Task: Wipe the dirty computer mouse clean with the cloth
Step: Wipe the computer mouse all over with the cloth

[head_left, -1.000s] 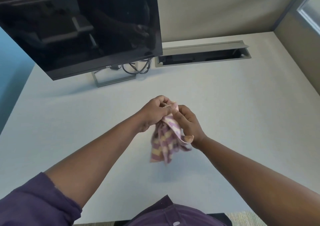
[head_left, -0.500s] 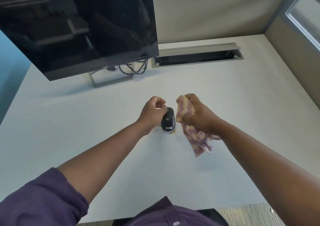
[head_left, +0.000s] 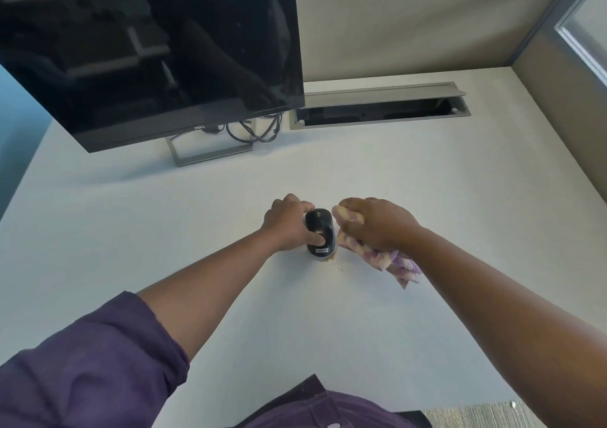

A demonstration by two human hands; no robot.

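While the left hand (head_left: 289,225) is gripping the mouse (head_left: 320,234) from its 9 o'clock side, fingers curled over the far end and thumb pressing on top, the mouse is sitting mid-table (head_left: 197,217), long axis running 12 to 6. Right hand (head_left: 377,225) is bunching the cloth (head_left: 384,256), fingers wrapped tight round it, sitting just beside the mouse at 3 o'clock, wad nearly touching its right flank. Crumbs (head_left: 333,260) are lying at the mouse's 5 o'clock corner. Likely next: cloth hand sweeping leftward onto the top shell, left hand steadying.
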